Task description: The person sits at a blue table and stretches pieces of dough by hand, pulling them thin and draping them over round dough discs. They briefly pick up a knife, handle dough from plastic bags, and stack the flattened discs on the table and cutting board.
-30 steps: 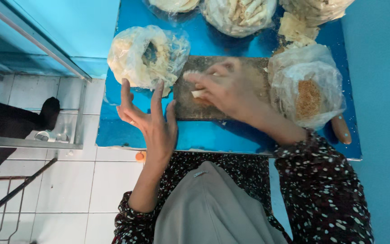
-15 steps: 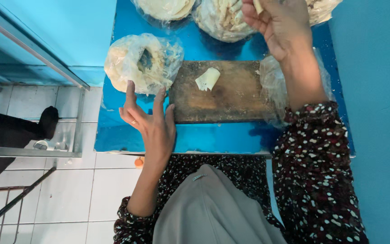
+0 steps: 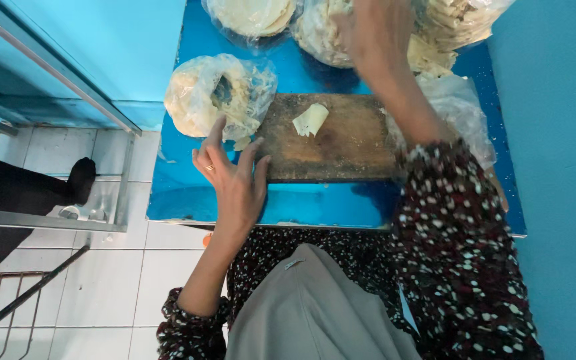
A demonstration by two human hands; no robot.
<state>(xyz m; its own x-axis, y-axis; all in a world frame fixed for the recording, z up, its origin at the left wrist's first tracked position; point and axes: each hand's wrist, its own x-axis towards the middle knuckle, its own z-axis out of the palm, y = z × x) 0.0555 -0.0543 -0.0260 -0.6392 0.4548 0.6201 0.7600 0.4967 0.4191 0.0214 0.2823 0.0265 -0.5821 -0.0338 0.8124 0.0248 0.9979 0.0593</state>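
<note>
Left hand (image 3: pixel 235 177) rests open-fingered at the wooden board's (image 3: pixel 341 143) left edge; right hand (image 3: pixel 378 30), blurred, reaches far — grip indeterminable.

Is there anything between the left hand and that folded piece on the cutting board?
Nothing visible. The left hand rests at the board's left edge, and only bare board lies between it and the folded piece.

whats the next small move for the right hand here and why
Probably close the right hand on a flat round from the bagged stack it is reaching over, and bring it back. The wooden board holds only one small folded piece, and the left hand rests at its left edge.
</note>
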